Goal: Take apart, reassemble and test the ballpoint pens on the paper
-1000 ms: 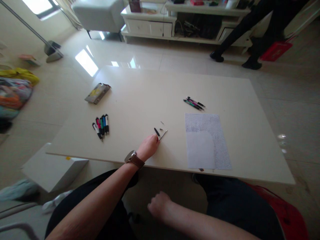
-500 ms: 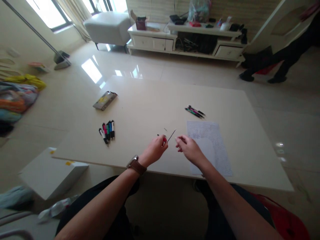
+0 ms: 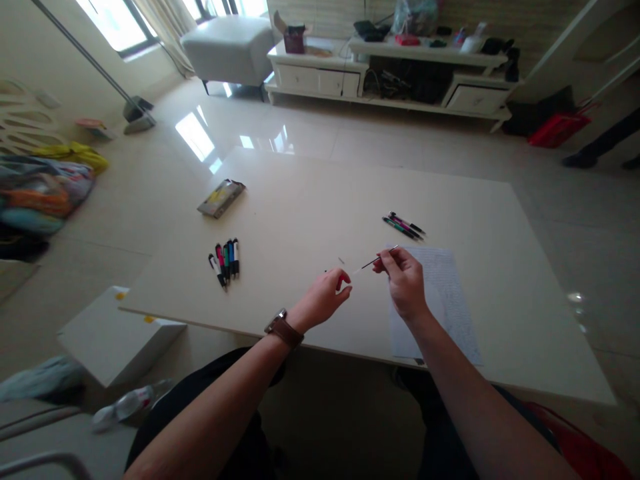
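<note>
My left hand (image 3: 325,299) hovers just above the cream table (image 3: 310,200), its fingers closed on a small red pen part (image 3: 343,279). To its right, my right hand (image 3: 404,280) pinches a thin dark pen refill (image 3: 379,259) that points left toward the red part. The two hands are a short gap apart. A tiny loose piece (image 3: 341,261) lies on the table just beyond them. A wristwatch with a brown strap (image 3: 284,327) is on my left wrist.
Several coloured pens (image 3: 226,259) lie at the left, three more pens (image 3: 404,227) beyond my right hand, a written sheet of paper (image 3: 445,300) under it, and a small flat packet (image 3: 221,197) far left. A white box (image 3: 117,333) sits on the floor. Someone's feet (image 3: 580,160) stand far right.
My right hand came up from my lap to the table and took the thin refill. My left hand lifted the red part off the table. The two parts have been drawn apart.
</note>
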Available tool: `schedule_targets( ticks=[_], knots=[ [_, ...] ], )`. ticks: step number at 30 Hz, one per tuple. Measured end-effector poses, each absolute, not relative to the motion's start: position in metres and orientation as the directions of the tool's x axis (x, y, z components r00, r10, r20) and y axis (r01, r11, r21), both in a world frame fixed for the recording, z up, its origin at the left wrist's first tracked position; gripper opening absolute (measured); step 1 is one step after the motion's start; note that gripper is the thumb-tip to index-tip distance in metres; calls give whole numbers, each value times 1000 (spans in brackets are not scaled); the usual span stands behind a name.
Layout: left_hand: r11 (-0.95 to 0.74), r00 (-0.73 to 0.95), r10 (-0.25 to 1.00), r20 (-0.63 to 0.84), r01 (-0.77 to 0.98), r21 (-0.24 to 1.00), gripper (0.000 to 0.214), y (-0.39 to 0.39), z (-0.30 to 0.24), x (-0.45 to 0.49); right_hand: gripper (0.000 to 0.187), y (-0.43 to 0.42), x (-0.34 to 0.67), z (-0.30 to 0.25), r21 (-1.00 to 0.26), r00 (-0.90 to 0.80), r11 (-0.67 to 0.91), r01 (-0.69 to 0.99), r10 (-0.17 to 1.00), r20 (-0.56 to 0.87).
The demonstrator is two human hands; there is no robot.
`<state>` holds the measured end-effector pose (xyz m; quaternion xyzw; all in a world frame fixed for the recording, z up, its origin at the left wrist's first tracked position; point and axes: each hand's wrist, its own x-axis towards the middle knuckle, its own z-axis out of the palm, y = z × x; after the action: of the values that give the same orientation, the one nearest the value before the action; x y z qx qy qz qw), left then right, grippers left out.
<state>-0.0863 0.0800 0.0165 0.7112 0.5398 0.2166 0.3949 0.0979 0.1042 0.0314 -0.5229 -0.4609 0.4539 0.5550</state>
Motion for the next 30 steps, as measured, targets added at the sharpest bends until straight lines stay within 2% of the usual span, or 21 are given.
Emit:
schedule_targets(
  ticks=[9, 14, 20, 25, 28, 30],
  knots=[
    [-141, 353, 930, -99, 593, 793, 13, 74, 13, -90, 27, 86, 75, 28, -998, -13, 4, 64, 1000, 4],
    [-108, 353, 926, -131, 583, 805, 11, 72, 21, -97, 29, 81, 64, 17, -999, -155, -39, 16, 987, -41],
    [-75, 358, 915, -184, 602, 795, 12, 70, 29, -107, 33, 85, 54, 8, -995, -189, -85, -45, 979, -75],
    [10, 270, 933, -237, 640, 769, 19, 69, 42, -119, 35, 87, 40, 6, -995, -192, -91, -31, 978, -84],
    [-73, 283, 940, -188, 709, 701, 21, 67, 44, -126, 37, 88, 30, 5, -992, -164, -114, -62, 981, -102],
    [-118, 317, 935, -160, 703, 701, 20, 66, 43, -130, 39, 89, 25, 6, -987, -150, -130, -92, 982, -115]
  ],
)
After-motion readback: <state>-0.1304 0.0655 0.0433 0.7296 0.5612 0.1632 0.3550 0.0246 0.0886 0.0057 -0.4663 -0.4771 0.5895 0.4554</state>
